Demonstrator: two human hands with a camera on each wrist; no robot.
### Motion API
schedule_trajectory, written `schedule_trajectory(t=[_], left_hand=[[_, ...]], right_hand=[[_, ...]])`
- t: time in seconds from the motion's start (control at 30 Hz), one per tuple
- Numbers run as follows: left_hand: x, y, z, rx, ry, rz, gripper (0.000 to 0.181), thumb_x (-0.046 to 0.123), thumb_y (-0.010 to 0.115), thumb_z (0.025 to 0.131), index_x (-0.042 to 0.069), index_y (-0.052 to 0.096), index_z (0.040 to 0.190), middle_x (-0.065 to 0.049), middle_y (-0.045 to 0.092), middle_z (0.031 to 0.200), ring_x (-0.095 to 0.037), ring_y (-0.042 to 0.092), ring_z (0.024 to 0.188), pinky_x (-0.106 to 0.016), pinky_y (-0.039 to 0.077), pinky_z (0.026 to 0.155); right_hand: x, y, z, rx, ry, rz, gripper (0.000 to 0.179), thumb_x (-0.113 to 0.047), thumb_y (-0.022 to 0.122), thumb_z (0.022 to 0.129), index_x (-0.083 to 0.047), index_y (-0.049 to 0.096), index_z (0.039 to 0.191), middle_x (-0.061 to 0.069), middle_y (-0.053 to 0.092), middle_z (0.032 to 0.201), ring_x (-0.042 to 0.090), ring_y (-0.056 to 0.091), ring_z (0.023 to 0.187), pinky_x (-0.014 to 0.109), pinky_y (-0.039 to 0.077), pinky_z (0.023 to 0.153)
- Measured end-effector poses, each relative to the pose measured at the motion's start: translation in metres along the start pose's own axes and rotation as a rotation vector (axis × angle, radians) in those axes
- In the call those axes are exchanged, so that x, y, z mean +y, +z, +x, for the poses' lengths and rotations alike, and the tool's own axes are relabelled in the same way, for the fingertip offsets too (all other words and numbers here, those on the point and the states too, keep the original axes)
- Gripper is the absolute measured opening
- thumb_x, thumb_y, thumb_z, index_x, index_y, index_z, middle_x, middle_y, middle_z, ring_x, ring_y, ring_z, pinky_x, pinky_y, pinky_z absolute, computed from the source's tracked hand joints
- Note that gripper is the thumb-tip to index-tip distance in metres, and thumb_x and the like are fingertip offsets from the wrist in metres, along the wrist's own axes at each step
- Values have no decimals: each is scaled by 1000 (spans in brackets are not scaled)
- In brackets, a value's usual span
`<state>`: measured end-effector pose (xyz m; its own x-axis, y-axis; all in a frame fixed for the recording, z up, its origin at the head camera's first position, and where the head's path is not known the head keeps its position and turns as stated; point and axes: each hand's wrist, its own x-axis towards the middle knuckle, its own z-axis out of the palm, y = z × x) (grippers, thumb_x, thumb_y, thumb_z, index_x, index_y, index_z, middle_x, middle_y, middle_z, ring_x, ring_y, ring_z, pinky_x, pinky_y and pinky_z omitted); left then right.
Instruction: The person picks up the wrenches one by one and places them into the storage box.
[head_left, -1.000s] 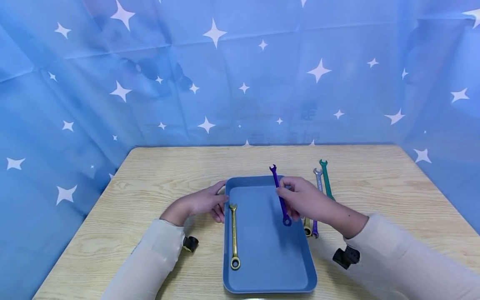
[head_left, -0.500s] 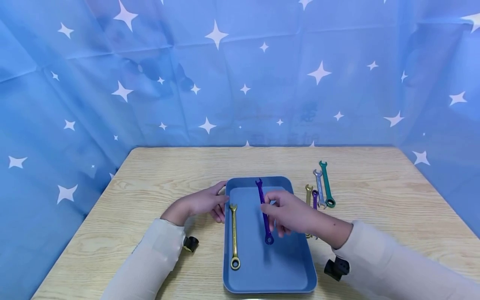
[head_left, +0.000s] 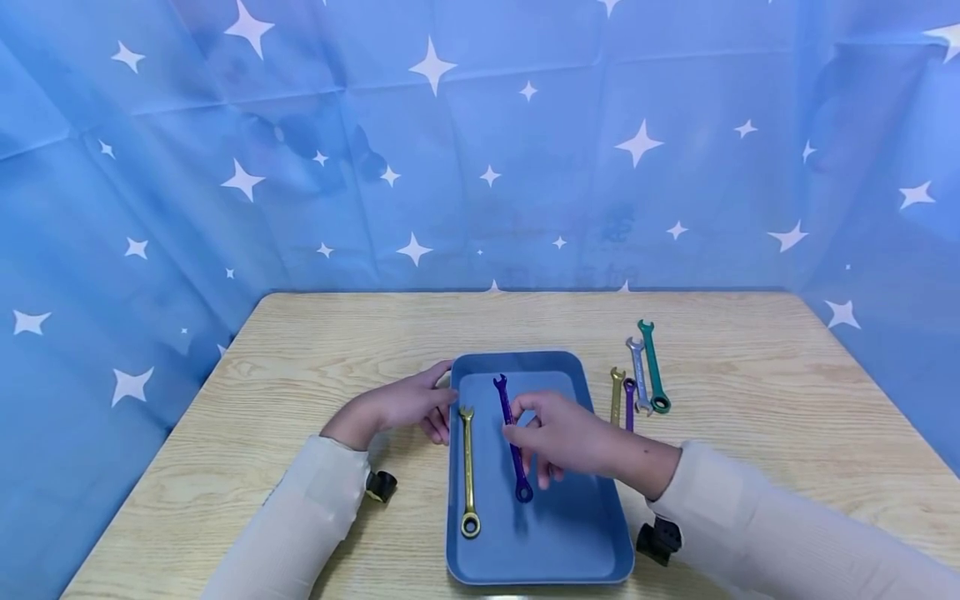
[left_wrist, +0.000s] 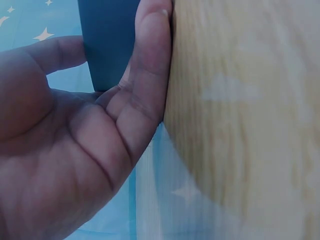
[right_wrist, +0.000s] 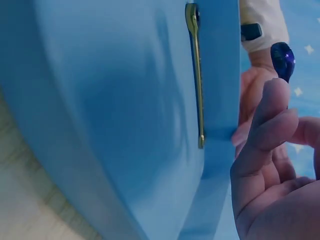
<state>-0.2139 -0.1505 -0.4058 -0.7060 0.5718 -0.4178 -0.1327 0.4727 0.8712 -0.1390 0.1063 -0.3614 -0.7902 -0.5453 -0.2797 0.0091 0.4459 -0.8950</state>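
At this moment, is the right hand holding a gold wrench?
No, the right hand pinches a purple wrench above the blue tray, and a gold wrench lies inside the tray.

The head view looks forward and down over the tabletop (head_left: 337, 350); both close-up wrist views share the tray (head_left: 558, 537) and left hand (head_left: 405, 408).

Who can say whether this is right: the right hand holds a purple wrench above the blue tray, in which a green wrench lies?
One colour is wrong: the head view shows a gold wrench lying in the blue tray; the right hand does hold the purple wrench above it.
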Motion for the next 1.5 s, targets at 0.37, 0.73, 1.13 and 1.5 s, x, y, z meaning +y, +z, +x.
schedule_trajectory(t=[0.37,0.73,1.13,1.5], left_hand=[[-1,-1,1,-2,6,-8,63,25,40,108,32,7,161,-16,70,84,-23,69,69,-38,63,71],[1,-1,0,-2,7,-11,63,24,40,108,31,7,161,-17,70,84,-24,69,70,-39,63,70],[-1,0,1,-7,8,-16,63,23,40,108,32,7,161,-18,69,84,-24,69,69,-39,63,70],[-1,0,0,-3,15,-9,62,23,39,108,31,8,161,-17,70,83,-24,69,68,-39,63,69]], right_hand=[[5,9,5,-14,47,14,21,-11,61,97,-3,46,110,12,66,68,15,59,43,28,46,38],[5,10,4,-66,97,-33,31,-8,68,91,-5,47,114,13,66,68,15,59,44,26,45,39],[-3,5,2,-115,200,-18,32,-13,73,90,-7,51,112,14,70,75,14,59,44,22,44,39],[-4,13,9,-139,274,-30,35,-10,75,87,-7,51,112,9,72,79,12,59,44,22,44,40]])
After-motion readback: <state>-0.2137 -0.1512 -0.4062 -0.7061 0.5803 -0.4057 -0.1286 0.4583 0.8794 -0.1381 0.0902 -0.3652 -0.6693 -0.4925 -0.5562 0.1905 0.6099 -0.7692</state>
